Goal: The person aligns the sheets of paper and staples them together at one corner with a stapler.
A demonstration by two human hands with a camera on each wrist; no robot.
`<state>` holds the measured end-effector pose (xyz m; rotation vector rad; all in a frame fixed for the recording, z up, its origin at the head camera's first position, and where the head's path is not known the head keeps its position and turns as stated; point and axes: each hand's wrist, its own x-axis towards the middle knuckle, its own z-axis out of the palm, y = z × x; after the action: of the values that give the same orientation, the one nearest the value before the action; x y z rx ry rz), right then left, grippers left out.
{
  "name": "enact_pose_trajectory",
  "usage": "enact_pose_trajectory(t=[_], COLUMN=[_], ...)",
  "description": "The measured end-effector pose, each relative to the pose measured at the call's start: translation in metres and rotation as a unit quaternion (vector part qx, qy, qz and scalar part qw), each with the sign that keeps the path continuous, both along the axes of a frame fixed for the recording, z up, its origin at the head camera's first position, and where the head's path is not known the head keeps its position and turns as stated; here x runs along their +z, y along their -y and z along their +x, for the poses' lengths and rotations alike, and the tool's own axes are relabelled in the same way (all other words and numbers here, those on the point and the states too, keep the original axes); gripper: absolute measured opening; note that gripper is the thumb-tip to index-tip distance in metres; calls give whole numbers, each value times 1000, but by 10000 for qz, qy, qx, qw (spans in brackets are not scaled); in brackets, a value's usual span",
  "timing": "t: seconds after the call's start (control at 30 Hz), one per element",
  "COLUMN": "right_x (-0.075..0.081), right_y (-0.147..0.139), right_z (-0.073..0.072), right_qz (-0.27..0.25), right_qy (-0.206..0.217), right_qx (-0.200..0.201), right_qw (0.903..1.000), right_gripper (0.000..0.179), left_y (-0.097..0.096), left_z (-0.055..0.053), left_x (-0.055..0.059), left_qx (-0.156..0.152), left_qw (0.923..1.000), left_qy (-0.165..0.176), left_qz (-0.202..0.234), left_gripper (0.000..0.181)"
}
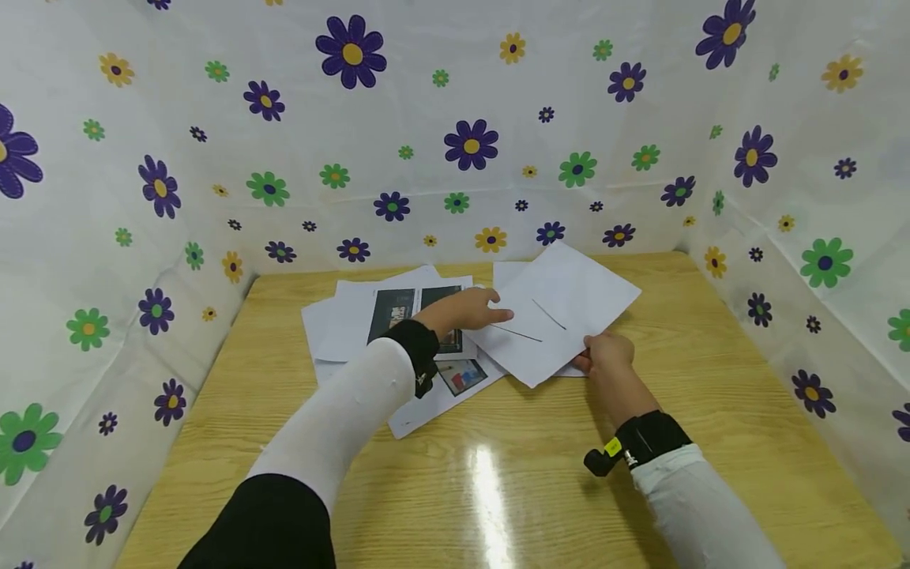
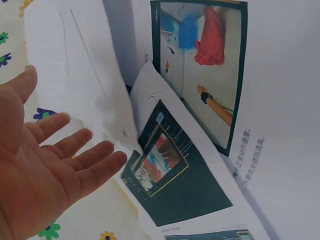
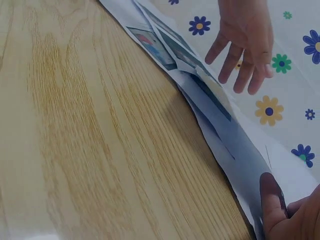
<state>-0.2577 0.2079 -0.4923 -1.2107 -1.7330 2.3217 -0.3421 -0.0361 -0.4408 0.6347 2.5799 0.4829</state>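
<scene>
My right hand (image 1: 610,354) pinches the lower right edge of a white paper sheet (image 1: 583,288) with two thin dark lines on it. In the right wrist view its thumb (image 3: 272,200) lies on the paper, and the sheet is tilted up off the table. Over the left side of that sheet, my left hand (image 1: 469,310) hovers with its fingers spread, holding nothing. Below it lie overlapping printed sheets (image 1: 344,328), some with dark-framed pictures (image 2: 200,75). Another white sheet (image 1: 508,273) is partly hidden under the raised one.
The papers lie on a light wood-grain table (image 1: 455,490), toward its back edge. White cloth with printed flowers (image 1: 426,103) encloses the table at the back and both sides. Each wrist wears a black band (image 1: 650,437) with a small camera.
</scene>
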Motion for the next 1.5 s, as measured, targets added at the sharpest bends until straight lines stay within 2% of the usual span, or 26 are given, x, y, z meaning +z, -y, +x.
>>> enact_pose_trajectory(t=[0.1, 0.23, 0.37, 0.47, 0.57, 0.67, 0.73, 0.8, 1.03, 1.2, 1.33, 1.47, 1.5], right_x=[6, 13, 20, 24, 27, 29, 31, 31, 31, 34, 39, 44, 46], right_y=[-4, -10, -16, -19, -19, -17, -15, -14, -11, -10, -10, -8, -8], right_z=[3, 3, 5, 7, 9, 9, 8, 7, 8, 9, 10, 10, 10], right_qz=[45, 255, 365, 510, 686, 789, 814, 807, 1021, 1194, 1235, 1299, 1317], right_qy=[-157, -193, -339, -396, -363, -348, -371, -409, -471, -560, -718, -789, -787], right_qx=[58, 76, 228, 494, 876, 1163, 1259, 1325, 1735, 1902, 2013, 2119, 2137], right_qw=[9999, 9995, 9985, 9967, 9931, 9895, 9880, 9870, 9784, 9728, 9691, 9654, 9648], right_gripper=[51, 46, 46, 49, 51, 49, 48, 48, 51, 50, 45, 46, 46], left_y=[3, 6, 7, 9, 11, 13, 13, 13, 11, 18, 27, 38, 41], left_z=[-4, -8, -12, -13, -12, -10, -8, -7, -8, -3, 4, 11, 13], left_x=[-6, -10, -8, -1, 6, 12, 16, 18, 21, 23, 22, 15, 13], left_qx=[437, 970, 1228, 1400, 1695, 1997, 2125, 2191, 2292, 2380, 2444, 2573, 2589], left_qw=[9982, 9910, 9824, 9687, 9479, 9334, 9306, 9309, 9444, 9410, 9271, 9039, 9003], left_qy=[-40, -9, 176, 626, 1192, 1474, 1472, 1379, 682, 584, 848, 1216, 1242], left_qz=[407, 919, 1396, 1950, 2420, 2592, 2593, 2578, 2258, 2334, 2713, 3193, 3272], left_gripper=[78, 87, 91, 90, 88, 84, 79, 73, 48, 41, 38, 36, 36])
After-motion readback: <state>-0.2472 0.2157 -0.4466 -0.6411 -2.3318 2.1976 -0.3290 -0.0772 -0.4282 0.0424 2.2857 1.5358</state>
